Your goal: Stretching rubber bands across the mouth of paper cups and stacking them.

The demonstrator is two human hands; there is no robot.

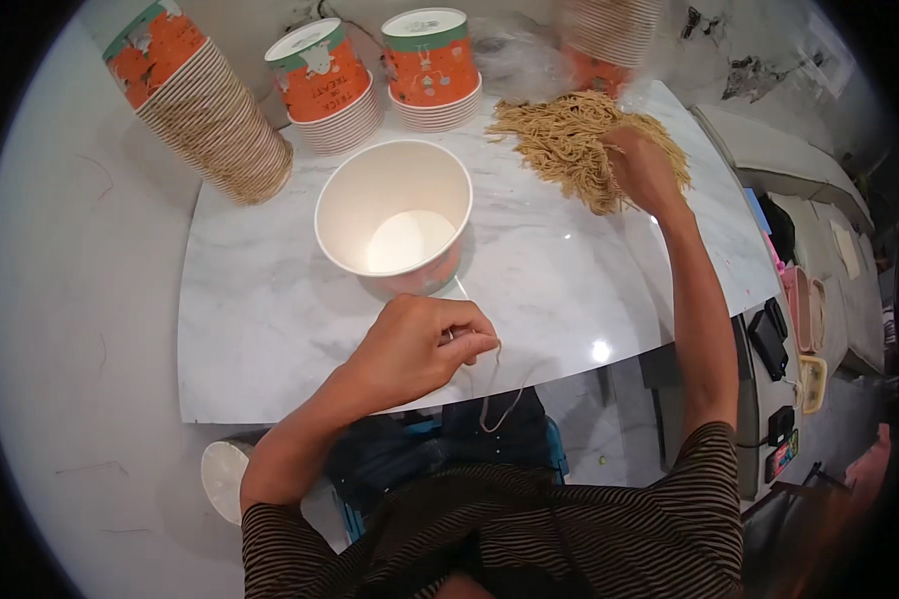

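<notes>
My left hand (420, 344) is closed in a pinch on a thin cord (486, 411), whose loose loops dangle past the table's near edge. Just beyond that hand stands a white-lined paper bucket (340, 215), open at the top, with nothing visible inside. At the far right of the table, my right hand (647, 172) reaches into a heap of tan cords (559, 140). Its fingers are bent in among the strands and partly hidden, and they look closed on some of them.
Stacked orange-and-green printed paper buckets stand at the back left (210, 125), back middle (335, 90) and beside that (430, 75). Another stack (609, 40) and clear plastic (514, 50) lie behind the heap. A white bin (225, 479) sits below the marble-patterned table (260, 309).
</notes>
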